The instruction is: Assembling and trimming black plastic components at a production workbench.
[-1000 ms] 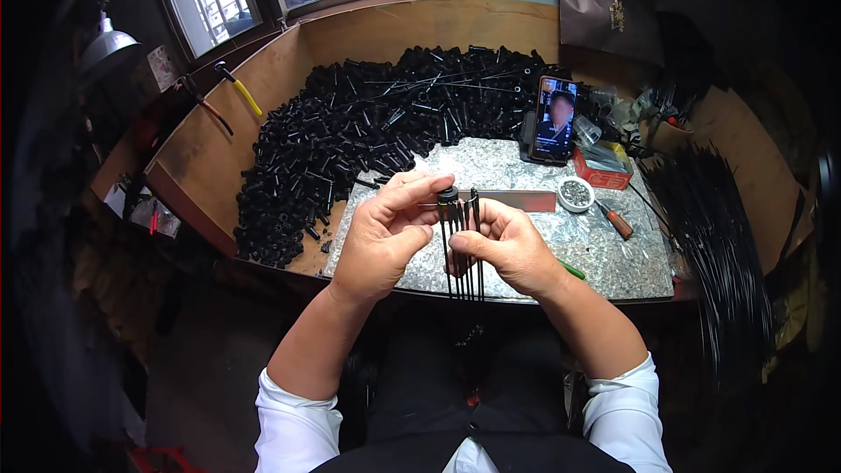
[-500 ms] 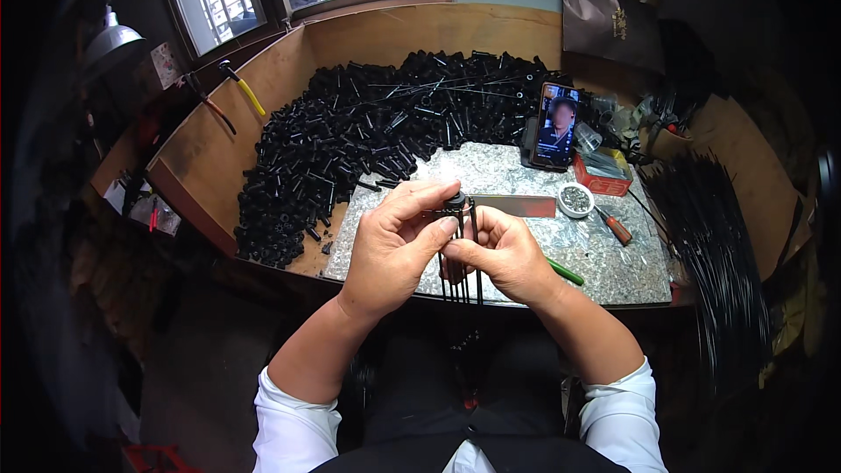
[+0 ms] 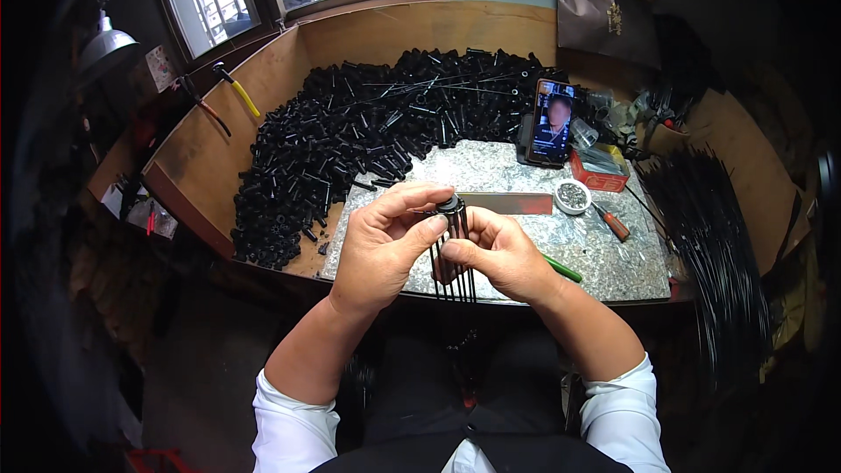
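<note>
My left hand [image 3: 381, 245] pinches a black cylindrical hub [image 3: 450, 204] that looks like an umbrella runner, its forefinger by the top and its thumb on the near side. From the hub several thin black ribs [image 3: 454, 287] hang down side by side. My right hand [image 3: 502, 260] is closed around the right side of the same piece, thumb and fingers pinching the ribs just under the hub. Where the ribs join the hub is partly covered by my fingers. Both hands are held above the front edge of the speckled stone slab [image 3: 604, 267].
A large heap of black tubular parts [image 3: 350, 136] fills the wooden-walled bench. On the slab are a metal bar [image 3: 512, 203], a white dish of small metal bits [image 3: 573, 196], a screwdriver [image 3: 613, 223] and a green-handled tool [image 3: 562, 269]. A propped phone [image 3: 551, 123] stands behind; long black rods [image 3: 718, 263] lie right.
Both hands and the hub have shifted slightly left, and the hub's top now tips more into view. The grip of both hands stays much the same.
</note>
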Motion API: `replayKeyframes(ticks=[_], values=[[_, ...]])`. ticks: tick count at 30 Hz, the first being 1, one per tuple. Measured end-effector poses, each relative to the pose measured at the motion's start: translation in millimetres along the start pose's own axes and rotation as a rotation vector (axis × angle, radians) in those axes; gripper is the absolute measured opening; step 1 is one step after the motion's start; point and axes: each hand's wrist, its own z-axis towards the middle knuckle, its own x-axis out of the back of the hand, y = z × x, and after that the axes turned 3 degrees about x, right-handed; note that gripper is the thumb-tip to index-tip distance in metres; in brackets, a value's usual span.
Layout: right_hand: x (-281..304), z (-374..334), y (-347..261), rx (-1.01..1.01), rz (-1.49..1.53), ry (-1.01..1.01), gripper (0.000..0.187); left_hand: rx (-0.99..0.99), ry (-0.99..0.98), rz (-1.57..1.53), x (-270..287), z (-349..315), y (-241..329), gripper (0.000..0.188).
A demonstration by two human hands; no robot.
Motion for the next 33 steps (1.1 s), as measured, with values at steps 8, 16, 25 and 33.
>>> replayKeyframes(ticks=[8,16,25,33], values=[[13,2,6,-0.01,0.047,-0.145,0.023,0.036,-0.002,-0.064,4,1,-1,0.028],[16,5,2,-0.035,0.007,-0.234,0.019,-0.039,-0.119,-0.122,17,3,-10,0.024],[7,5,-5,-0.069,0.001,-0.305,0.016,-0.093,-0.256,-0.332,28,12,-23,0.018],[-3,3,-7,-0.056,0.008,-0.368,0.016,-0.091,-0.42,-0.568,29,21,-27,0.026]])
